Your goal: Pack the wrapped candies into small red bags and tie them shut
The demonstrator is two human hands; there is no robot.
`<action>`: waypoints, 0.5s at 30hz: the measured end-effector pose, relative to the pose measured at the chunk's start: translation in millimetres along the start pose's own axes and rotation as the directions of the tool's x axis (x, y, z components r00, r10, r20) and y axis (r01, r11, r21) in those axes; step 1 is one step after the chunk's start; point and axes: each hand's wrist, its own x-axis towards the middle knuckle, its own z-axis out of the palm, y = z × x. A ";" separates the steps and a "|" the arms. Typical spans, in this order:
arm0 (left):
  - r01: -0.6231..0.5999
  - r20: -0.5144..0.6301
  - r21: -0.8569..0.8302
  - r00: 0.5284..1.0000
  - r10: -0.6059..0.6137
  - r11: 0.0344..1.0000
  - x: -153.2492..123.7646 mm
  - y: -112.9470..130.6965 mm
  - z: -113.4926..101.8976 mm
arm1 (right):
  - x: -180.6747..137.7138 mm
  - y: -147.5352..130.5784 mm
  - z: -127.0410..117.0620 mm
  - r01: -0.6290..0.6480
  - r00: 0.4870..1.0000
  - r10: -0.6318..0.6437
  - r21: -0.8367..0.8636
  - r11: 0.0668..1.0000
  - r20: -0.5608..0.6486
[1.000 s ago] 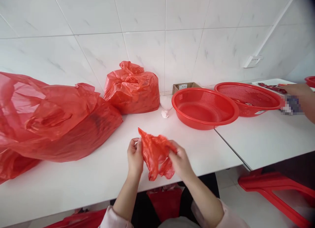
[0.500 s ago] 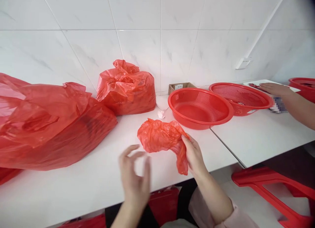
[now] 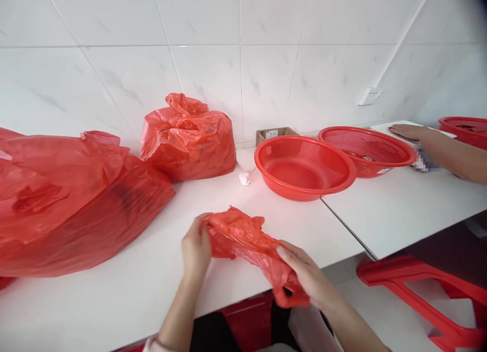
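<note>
A crumpled red plastic bag is stretched between my two hands, over the front part of the white table. My left hand is closed on its left end. The bag's right part is gripped by my right hand, thumb on top, and its end hangs down past the table's front edge. Beyond the bag stands a red plastic basin with perforated sides, with nothing seen inside. A small crumpled white scrap lies to the basin's left.
Two full red plastic bags, a large one and a smaller one, stand at the left. A second red basin holds small items. A cardboard box sits by the wall. At right are another person's hand and a red stool.
My left hand has gone from open beside the bag to gripping its left end. The bag has come nearer to me and is drawn out longer; my right hand has moved lower.
</note>
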 end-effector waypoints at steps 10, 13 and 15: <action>0.050 0.013 -0.101 0.999 -0.049 0.994 1.1 27.8 -47.9 | 5.0 -37.0 -111.1 -0.006 0.939 -0.141 -0.425 0.905 -0.313; -0.371 0.330 0.151 0.892 0.307 0.916 -38.9 47.7 4.6 | 11.7 -22.2 -89.8 0.061 0.985 -0.133 -0.489 0.870 -0.114; -0.564 0.566 0.237 0.742 0.360 0.791 -50.4 45.7 34.3 | 17.5 -18.5 -90.3 0.125 0.981 -0.183 -0.521 0.845 -0.062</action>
